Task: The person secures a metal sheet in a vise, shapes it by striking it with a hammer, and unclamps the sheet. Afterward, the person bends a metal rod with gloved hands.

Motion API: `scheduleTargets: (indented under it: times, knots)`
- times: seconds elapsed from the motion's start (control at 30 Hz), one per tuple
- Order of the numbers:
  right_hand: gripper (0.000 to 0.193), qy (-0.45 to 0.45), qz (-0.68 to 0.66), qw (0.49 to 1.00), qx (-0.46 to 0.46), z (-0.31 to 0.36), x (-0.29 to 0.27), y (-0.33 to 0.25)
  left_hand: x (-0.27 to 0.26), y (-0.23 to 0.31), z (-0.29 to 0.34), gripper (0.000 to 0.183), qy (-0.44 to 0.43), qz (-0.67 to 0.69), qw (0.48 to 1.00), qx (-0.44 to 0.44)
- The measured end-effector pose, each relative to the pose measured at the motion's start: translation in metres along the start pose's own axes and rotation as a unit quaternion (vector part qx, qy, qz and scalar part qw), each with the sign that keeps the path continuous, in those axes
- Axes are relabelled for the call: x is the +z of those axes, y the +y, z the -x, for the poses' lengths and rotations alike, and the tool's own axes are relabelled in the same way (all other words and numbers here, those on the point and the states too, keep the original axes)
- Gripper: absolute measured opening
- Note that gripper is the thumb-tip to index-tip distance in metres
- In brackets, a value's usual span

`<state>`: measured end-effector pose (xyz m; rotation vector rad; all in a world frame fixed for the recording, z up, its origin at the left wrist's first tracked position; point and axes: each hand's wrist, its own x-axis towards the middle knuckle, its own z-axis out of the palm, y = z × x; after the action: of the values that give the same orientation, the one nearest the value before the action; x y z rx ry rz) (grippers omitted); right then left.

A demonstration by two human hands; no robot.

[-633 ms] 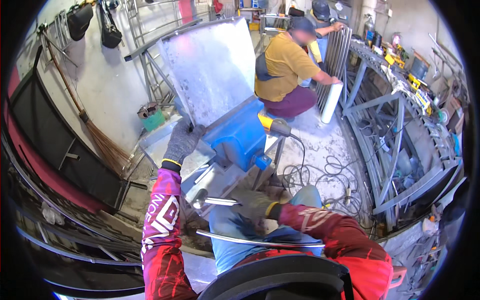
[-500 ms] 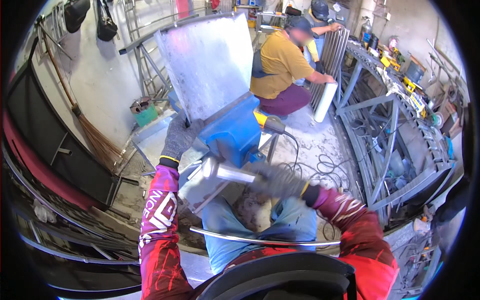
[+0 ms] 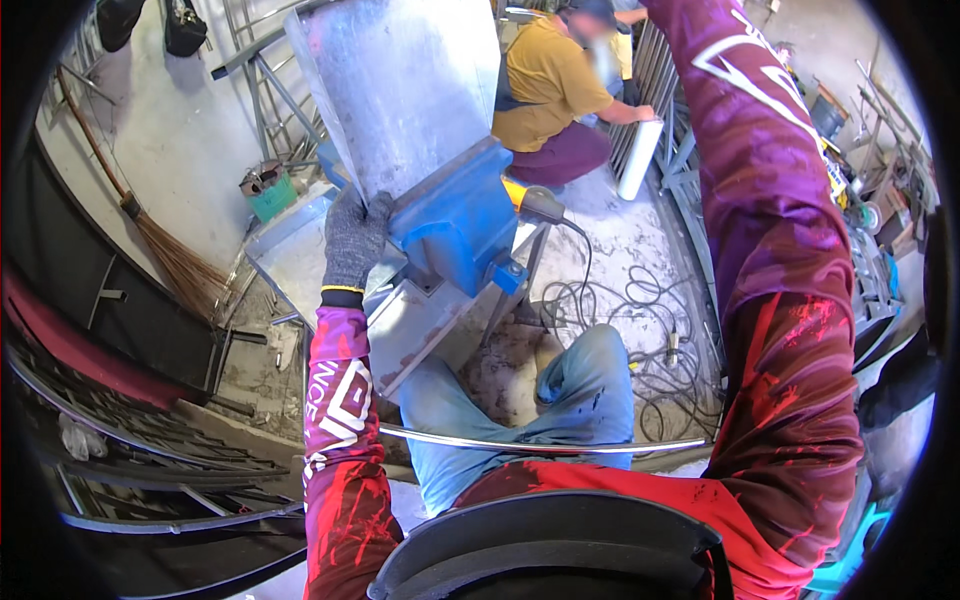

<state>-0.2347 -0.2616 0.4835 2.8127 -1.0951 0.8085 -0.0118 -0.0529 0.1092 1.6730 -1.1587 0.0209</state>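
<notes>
A bent sheet of bright metal stands upright in the jaws of a blue bench vise. At the sheet's lower left corner, right beside the jaws, my left hand in a grey knit glove has its fingers closed round the edge. My right arm is raised high on the right, and its sleeve runs out past the top of the picture. The right hand is out of sight there, so what it holds is hidden.
A yellow and black corded power tool lies behind the vise, its cable looping over the floor. A person crouches beyond, holding a white roll. On the left are a broom, a green bucket and dark metal frames.
My right hand, which held a hammer low beside the vise, has swung up and out of view with the arm. The left hand keeps its hold; the view has shifted slightly.
</notes>
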Motion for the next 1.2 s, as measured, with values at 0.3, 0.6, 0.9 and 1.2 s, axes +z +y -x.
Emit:
scheduleTargets:
  times: [0.3, 0.6, 0.9, 1.2]
  knots:
    - [0.023, -0.057, 0.373, 0.869, -0.321, -0.033, 0.011, 0.008, -0.001, -0.003, 0.002, 0.037, -0.021, -0.025, 0.999, -0.010]
    - [0.027, -0.025, 0.264, 0.941, -0.211, -0.028, 0.004, 0.036, 0.008, 0.009, -0.006, 0.038, -0.013, -0.019, 0.999, 0.029]
    - [0.031, -0.042, 0.372, 0.879, -0.295, -0.036, 0.004, 0.042, 0.005, 0.013, -0.003, 0.035, -0.013, 0.001, 0.999, 0.031]
    - [0.032, -0.059, 0.397, 0.856, -0.325, -0.048, -0.005, 0.069, 0.011, 0.020, -0.004, 0.034, -0.031, 0.017, 0.999, 0.013]
